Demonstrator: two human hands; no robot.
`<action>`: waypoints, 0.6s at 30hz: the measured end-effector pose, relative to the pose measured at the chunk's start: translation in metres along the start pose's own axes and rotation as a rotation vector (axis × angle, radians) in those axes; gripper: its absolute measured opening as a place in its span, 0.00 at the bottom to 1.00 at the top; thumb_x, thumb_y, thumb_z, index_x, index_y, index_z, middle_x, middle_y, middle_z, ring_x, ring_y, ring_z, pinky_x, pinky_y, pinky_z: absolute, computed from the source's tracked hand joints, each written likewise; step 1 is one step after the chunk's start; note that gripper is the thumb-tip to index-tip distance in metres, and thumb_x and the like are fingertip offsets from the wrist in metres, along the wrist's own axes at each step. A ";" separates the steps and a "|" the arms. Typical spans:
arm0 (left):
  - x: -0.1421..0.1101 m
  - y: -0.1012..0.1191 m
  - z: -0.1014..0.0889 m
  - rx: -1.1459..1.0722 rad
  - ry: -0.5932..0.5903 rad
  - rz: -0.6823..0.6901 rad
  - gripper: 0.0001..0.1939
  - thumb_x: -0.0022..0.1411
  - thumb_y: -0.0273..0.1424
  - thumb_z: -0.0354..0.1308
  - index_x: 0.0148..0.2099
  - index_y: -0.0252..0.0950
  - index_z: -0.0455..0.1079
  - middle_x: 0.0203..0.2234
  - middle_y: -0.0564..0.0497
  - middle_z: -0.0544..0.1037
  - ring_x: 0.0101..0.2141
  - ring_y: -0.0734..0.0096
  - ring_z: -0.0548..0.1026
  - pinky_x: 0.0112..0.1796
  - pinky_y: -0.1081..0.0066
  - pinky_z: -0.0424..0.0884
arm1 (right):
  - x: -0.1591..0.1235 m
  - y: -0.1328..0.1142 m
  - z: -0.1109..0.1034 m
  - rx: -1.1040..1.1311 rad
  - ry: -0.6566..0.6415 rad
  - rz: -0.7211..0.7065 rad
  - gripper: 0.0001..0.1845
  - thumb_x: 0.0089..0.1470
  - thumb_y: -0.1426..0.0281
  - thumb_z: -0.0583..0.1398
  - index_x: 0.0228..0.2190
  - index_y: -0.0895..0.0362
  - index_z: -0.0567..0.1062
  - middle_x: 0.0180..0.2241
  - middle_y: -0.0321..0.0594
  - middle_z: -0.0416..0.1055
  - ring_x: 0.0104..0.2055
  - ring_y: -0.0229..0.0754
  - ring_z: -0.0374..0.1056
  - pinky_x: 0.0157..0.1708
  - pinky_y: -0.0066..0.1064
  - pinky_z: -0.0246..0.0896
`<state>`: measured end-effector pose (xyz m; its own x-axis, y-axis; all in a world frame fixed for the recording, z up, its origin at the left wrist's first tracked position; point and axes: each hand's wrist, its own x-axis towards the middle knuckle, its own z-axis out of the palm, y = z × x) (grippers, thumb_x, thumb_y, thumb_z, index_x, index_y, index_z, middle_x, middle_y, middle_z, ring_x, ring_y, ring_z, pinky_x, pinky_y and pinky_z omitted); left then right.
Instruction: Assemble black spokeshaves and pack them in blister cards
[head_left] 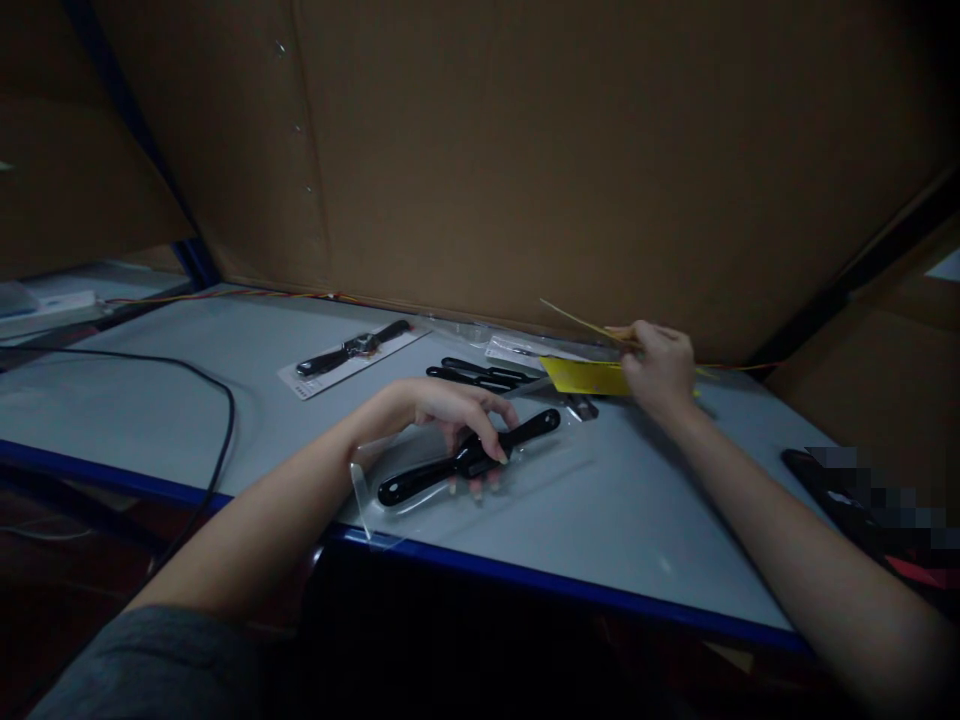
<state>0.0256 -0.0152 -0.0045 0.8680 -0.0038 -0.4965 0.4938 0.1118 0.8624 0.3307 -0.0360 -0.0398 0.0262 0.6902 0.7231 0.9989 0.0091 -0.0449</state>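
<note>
Sleeve (157, 660), L hand (448, 405) gripping blk tool (471, 460) nr table edge (510, 573), R hand (661, 368) holding yellow card (585, 378), well apart

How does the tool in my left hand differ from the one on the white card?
The held tool is gripped by your left hand; the carded tool lies untouched. Clear plastic surrounds the held tool, while the carded tool has a white card behind it. The held tool is near the table's front edge; the carded tool sits farther back. Both are long, dark and slant up to the right.
</note>
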 end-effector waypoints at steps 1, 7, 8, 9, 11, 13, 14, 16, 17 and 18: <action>-0.001 0.000 -0.001 -0.016 0.006 -0.005 0.35 0.47 0.29 0.64 0.55 0.37 0.53 0.27 0.47 0.78 0.26 0.58 0.78 0.24 0.62 0.73 | 0.000 0.002 -0.007 0.059 0.071 -0.040 0.13 0.46 0.78 0.51 0.33 0.55 0.70 0.38 0.43 0.76 0.43 0.44 0.70 0.51 0.39 0.52; -0.011 0.000 -0.003 -0.091 0.059 0.025 0.32 0.48 0.29 0.63 0.54 0.39 0.53 0.26 0.50 0.77 0.29 0.58 0.78 0.32 0.57 0.73 | -0.004 -0.006 -0.047 0.187 0.427 -0.210 0.11 0.49 0.78 0.51 0.27 0.53 0.71 0.39 0.35 0.76 0.52 0.40 0.65 0.58 0.42 0.41; -0.013 -0.001 -0.003 -0.090 0.066 0.037 0.31 0.48 0.29 0.63 0.53 0.39 0.55 0.26 0.51 0.77 0.29 0.58 0.78 0.31 0.58 0.73 | -0.004 -0.009 -0.051 0.176 0.445 -0.191 0.11 0.50 0.77 0.51 0.27 0.52 0.71 0.39 0.35 0.76 0.53 0.40 0.64 0.58 0.43 0.41; -0.014 -0.001 -0.004 -0.089 0.073 0.051 0.30 0.48 0.29 0.63 0.52 0.39 0.56 0.26 0.51 0.77 0.29 0.58 0.78 0.31 0.59 0.73 | -0.004 -0.011 -0.054 0.159 0.452 -0.157 0.12 0.51 0.77 0.50 0.27 0.52 0.71 0.39 0.34 0.76 0.53 0.40 0.64 0.58 0.43 0.41; -0.016 -0.002 -0.005 -0.099 0.091 0.074 0.29 0.47 0.29 0.62 0.52 0.39 0.58 0.26 0.51 0.77 0.29 0.59 0.78 0.29 0.61 0.73 | -0.004 -0.013 -0.058 0.123 0.451 -0.083 0.12 0.52 0.76 0.49 0.26 0.52 0.70 0.40 0.34 0.76 0.53 0.40 0.64 0.58 0.44 0.42; -0.017 -0.003 -0.006 -0.122 0.115 0.093 0.30 0.47 0.28 0.63 0.52 0.39 0.59 0.26 0.51 0.77 0.27 0.60 0.77 0.26 0.64 0.73 | -0.004 -0.014 -0.059 0.109 0.440 -0.067 0.13 0.52 0.76 0.49 0.25 0.52 0.70 0.40 0.34 0.76 0.53 0.40 0.64 0.58 0.44 0.42; -0.018 -0.003 -0.007 -0.133 0.125 0.098 0.30 0.46 0.28 0.63 0.52 0.39 0.59 0.26 0.51 0.77 0.26 0.61 0.77 0.25 0.65 0.72 | -0.004 -0.014 -0.059 0.114 0.430 -0.087 0.13 0.52 0.75 0.49 0.26 0.52 0.70 0.39 0.34 0.76 0.53 0.40 0.64 0.58 0.44 0.42; -0.020 -0.002 -0.007 -0.142 0.134 0.100 0.30 0.45 0.27 0.64 0.52 0.39 0.60 0.27 0.50 0.77 0.25 0.63 0.77 0.24 0.67 0.72 | -0.004 -0.013 -0.058 0.138 0.425 -0.142 0.14 0.53 0.75 0.48 0.26 0.51 0.71 0.39 0.34 0.76 0.53 0.40 0.65 0.59 0.44 0.42; -0.022 -0.001 -0.007 -0.140 0.131 0.105 0.29 0.46 0.27 0.64 0.51 0.39 0.61 0.27 0.50 0.77 0.25 0.64 0.76 0.24 0.68 0.71 | -0.004 -0.013 -0.057 0.148 0.433 -0.163 0.14 0.54 0.75 0.48 0.26 0.51 0.72 0.38 0.34 0.76 0.53 0.40 0.65 0.59 0.44 0.42; -0.023 0.000 -0.005 -0.134 0.122 0.110 0.28 0.46 0.27 0.64 0.51 0.39 0.62 0.27 0.51 0.77 0.25 0.65 0.76 0.24 0.69 0.71 | -0.004 -0.013 -0.057 0.150 0.447 -0.168 0.15 0.54 0.75 0.48 0.26 0.51 0.72 0.38 0.33 0.76 0.52 0.39 0.65 0.59 0.44 0.42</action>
<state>0.0047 -0.0098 0.0062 0.8998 0.1348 -0.4149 0.3775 0.2363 0.8954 0.3194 -0.0801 -0.0022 -0.0881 0.2930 0.9520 0.9752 0.2203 0.0225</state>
